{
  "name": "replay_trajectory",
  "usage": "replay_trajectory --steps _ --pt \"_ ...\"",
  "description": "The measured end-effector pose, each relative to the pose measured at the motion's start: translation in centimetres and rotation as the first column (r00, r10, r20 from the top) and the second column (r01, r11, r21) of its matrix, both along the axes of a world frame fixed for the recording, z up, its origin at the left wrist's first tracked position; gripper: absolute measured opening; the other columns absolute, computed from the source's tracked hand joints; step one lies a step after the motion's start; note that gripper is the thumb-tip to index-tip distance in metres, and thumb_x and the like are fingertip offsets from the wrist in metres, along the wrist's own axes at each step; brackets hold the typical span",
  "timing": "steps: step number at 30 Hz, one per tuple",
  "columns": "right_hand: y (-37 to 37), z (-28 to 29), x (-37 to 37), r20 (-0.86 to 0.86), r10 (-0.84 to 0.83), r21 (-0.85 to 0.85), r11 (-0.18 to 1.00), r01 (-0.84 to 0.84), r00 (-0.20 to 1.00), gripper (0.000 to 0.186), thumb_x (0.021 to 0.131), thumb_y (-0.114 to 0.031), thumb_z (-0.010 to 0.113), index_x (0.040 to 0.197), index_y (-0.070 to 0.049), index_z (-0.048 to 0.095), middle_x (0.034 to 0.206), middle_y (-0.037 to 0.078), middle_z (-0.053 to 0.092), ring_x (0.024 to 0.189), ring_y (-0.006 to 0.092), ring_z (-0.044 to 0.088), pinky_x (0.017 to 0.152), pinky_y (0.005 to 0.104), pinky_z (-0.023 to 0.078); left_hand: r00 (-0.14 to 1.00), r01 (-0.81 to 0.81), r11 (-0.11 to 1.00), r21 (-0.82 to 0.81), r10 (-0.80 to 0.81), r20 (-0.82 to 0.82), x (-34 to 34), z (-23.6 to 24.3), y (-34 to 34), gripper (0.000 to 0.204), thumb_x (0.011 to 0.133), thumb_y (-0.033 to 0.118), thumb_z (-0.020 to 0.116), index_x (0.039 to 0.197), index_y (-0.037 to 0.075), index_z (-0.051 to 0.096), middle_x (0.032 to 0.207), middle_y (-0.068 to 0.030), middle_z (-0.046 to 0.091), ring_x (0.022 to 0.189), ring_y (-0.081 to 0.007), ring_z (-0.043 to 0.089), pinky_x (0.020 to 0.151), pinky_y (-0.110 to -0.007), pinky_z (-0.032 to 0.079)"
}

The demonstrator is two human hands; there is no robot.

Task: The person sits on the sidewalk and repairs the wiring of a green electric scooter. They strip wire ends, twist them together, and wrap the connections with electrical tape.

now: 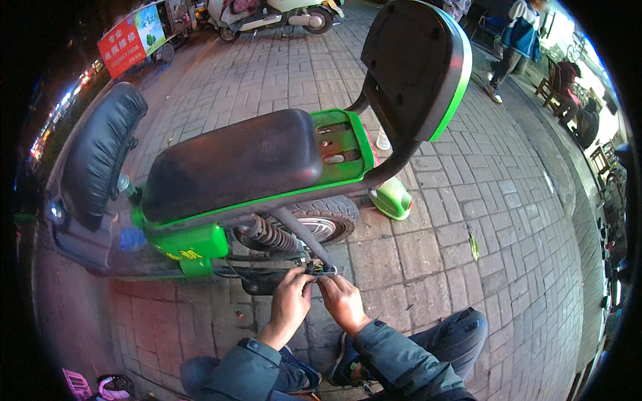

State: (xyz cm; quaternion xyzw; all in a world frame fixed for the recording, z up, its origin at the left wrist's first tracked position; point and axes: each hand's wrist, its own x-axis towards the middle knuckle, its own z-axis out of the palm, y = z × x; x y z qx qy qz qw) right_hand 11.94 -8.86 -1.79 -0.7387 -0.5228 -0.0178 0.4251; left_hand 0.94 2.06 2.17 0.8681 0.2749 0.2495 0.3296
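A green and black electric scooter (190, 240) stands side-on before me, with its dark seat (234, 160) and padded backrest (411, 63). Low on the near side, by the rear wheel (342, 217) and the coil shock absorber (267, 235), thin wires (319, 269) come out, one pale and curled. My left hand (291, 301) pinches these wires between thumb and fingers. Close beside it, my right hand (342, 304) is also closed on them, the fingertips of both nearly meeting. The exact ends of the wires are too small to make out.
A green rear fender piece (392, 200) sits behind the wheel. My bent knee (468, 327) is at the right. A leaf (474, 246) lies on the paving. Farther off are a parked white scooter (281, 17), a red sign (122, 50), a walking person (518, 40) and seated people.
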Motion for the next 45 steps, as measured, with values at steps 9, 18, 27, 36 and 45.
replay_trajectory --steps 9,18,27,36,45 --pt "0.4 0.7 -0.1 -0.989 -0.131 -0.126 0.988 0.085 0.063 0.041 0.105 -0.033 0.061 0.082 -0.001 0.071 0.063 -0.002 0.056 0.051 0.006 0.045 0.047 0.0236 0.033 0.995 -0.067 0.997 -0.035 0.065 -0.071 0.2 0.1 -0.8 0.017 0.083 0.008 0.079 0.096 0.001 0.071 0.111 -0.0173 0.068 0.086 -0.035 0.071 0.074 -0.04 0.058" --pt "1.7 1.1 0.7 -0.985 -0.156 -0.152 0.987 0.052 0.073 0.028 0.099 -0.025 0.071 0.082 -0.002 0.072 0.066 -0.003 0.055 0.055 0.0059 0.041 0.05 0.0249 0.031 0.989 -0.143 0.962 -0.234 0.132 -0.064 0.8 0.6 -1.0 0.011 0.088 0.01 0.073 0.088 -0.001 0.072 0.108 -0.0168 0.069 0.085 -0.0341 0.07 0.073 -0.041 0.057" --pt "1.5 0.9 0.9 -0.979 -0.014 -0.045 0.988 0.147 -0.204 0.025 0.095 -0.02 0.073 0.076 -0.004 0.071 0.065 -0.002 0.058 0.055 0.007 0.045 0.051 0.0264 0.033 0.983 -0.059 0.899 0.434 0.129 -0.134 1.3 1.1 -1.6 0.018 0.088 0.016 0.073 0.105 0.014 0.071 0.103 -0.0056 0.061 0.094 -0.0289 0.063 0.076 -0.044 0.052" --pt "1.4 0.7 0.8 -0.997 -0.017 -0.028 0.988 0.152 -0.074 0.024 0.096 -0.022 0.074 0.083 -0.002 0.073 0.069 -0.002 0.059 0.057 0.006 0.044 0.052 0.0247 0.033 0.951 0.106 0.892 0.439 0.039 -0.307 1.4 1.0 -1.8 0.014 0.09 0.012 0.068 0.101 0.004 0.067 0.093 -0.0107 0.058 0.088 -0.0318 0.064 0.074 -0.044 0.054" --pt "1.6 0.8 0.7 -1.0 -0.002 -0.006 0.986 0.168 -0.024 0.021 0.094 -0.02 0.074 0.088 0.0 0.077 0.07 -0.002 0.063 0.059 0.0053 0.046 0.052 0.0247 0.034 0.916 0.097 0.937 0.336 0.048 -0.398 1.8 1.5 -1.7 0.008 0.092 0.01 0.065 0.098 0.006 0.066 0.099 -0.0121 0.062 0.089 -0.0349 0.067 0.073 -0.046 0.055"
